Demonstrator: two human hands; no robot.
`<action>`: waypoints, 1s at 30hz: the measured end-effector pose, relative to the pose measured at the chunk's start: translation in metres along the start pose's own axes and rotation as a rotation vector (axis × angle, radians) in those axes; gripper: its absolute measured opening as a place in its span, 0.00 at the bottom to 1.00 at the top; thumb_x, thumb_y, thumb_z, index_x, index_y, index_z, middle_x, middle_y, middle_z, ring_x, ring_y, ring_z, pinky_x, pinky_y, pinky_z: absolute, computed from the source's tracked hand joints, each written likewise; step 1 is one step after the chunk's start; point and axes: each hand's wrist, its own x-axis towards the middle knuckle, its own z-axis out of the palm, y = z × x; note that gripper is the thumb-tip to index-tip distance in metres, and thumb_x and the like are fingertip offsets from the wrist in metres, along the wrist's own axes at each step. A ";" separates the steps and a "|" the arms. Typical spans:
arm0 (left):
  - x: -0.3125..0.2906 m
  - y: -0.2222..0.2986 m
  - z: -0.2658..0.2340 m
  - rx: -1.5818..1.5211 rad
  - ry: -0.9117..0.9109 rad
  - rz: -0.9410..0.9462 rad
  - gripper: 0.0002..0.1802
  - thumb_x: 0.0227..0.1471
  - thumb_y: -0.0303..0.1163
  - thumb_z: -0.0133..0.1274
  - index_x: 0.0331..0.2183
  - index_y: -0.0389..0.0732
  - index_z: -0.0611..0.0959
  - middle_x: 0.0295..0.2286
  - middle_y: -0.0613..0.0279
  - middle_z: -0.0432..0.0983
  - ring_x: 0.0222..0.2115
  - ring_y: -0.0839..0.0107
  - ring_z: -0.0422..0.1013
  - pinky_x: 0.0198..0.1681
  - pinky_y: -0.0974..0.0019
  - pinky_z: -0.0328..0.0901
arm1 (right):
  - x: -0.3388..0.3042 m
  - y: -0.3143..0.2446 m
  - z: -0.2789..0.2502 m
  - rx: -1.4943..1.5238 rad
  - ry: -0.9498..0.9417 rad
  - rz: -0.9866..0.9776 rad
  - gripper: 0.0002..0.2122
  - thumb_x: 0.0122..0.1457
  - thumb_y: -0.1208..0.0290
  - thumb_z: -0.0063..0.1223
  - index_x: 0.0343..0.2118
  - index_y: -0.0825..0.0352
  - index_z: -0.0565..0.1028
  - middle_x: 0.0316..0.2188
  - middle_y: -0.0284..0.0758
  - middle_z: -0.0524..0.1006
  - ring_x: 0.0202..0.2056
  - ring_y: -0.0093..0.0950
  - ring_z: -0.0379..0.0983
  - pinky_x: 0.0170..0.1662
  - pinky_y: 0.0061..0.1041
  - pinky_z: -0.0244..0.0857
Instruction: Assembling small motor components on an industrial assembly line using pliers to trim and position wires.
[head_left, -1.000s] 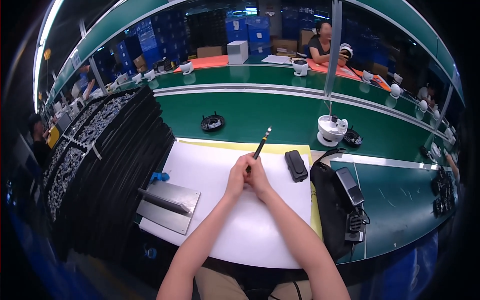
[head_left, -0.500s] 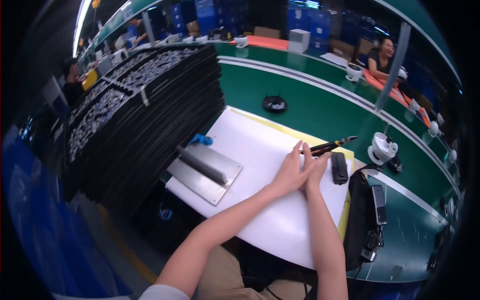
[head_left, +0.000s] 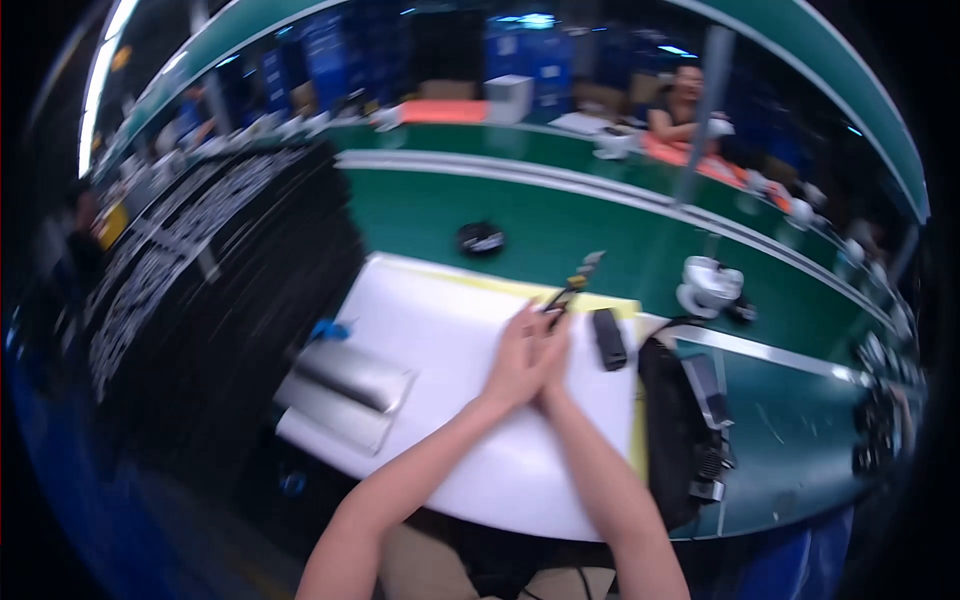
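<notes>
Two bare forearms rise from the lower edge of the frame and converge near the centre, where the left hand (head_left: 518,352) and right hand (head_left: 553,362) press together side by side, fingers pointing toward the upper right, closed around something thin.

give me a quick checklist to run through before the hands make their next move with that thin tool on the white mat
1. Tool in the grip: the thin dark tool sticks out past the fingertips of the left hand and right hand, which are pressed together. Ok.
2. Which hand actually holds it: cannot tell, the picture is blurred.
3. Bare work space on the white mat left of the hands: ok.
4. Small black block lies just right of the hands, apart from them: ok.
5. Metal plate on the mat's left edge, away from the hands: ok.
6. Tool tip condition: cannot tell, too small and blurred.
</notes>
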 end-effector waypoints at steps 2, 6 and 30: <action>-0.009 -0.003 0.006 0.099 0.099 0.042 0.34 0.52 0.38 0.46 0.54 0.29 0.54 0.53 0.41 0.52 0.53 0.52 0.55 0.57 0.59 0.48 | -0.005 0.010 0.009 0.017 -0.022 -0.035 0.31 0.53 0.54 0.52 0.50 0.74 0.56 0.35 0.52 0.70 0.35 0.47 0.67 0.39 0.38 0.60; -0.011 0.010 0.007 0.039 0.094 0.024 0.37 0.53 0.39 0.46 0.56 0.33 0.50 0.53 0.42 0.52 0.53 0.55 0.56 0.55 0.62 0.52 | -0.008 -0.025 0.001 -0.008 0.062 0.134 0.21 0.51 0.57 0.56 0.35 0.70 0.61 0.18 0.35 0.68 0.19 0.26 0.66 0.22 0.27 0.60; 0.005 0.010 0.000 -0.536 0.151 -0.260 0.30 0.60 0.47 0.28 0.47 0.32 0.71 0.43 0.57 0.70 0.46 0.71 0.62 0.53 0.69 0.49 | -0.005 -0.041 -0.003 0.015 0.076 -0.043 0.31 0.44 0.60 0.63 0.46 0.72 0.58 0.33 0.38 0.66 0.33 0.29 0.64 0.34 0.27 0.62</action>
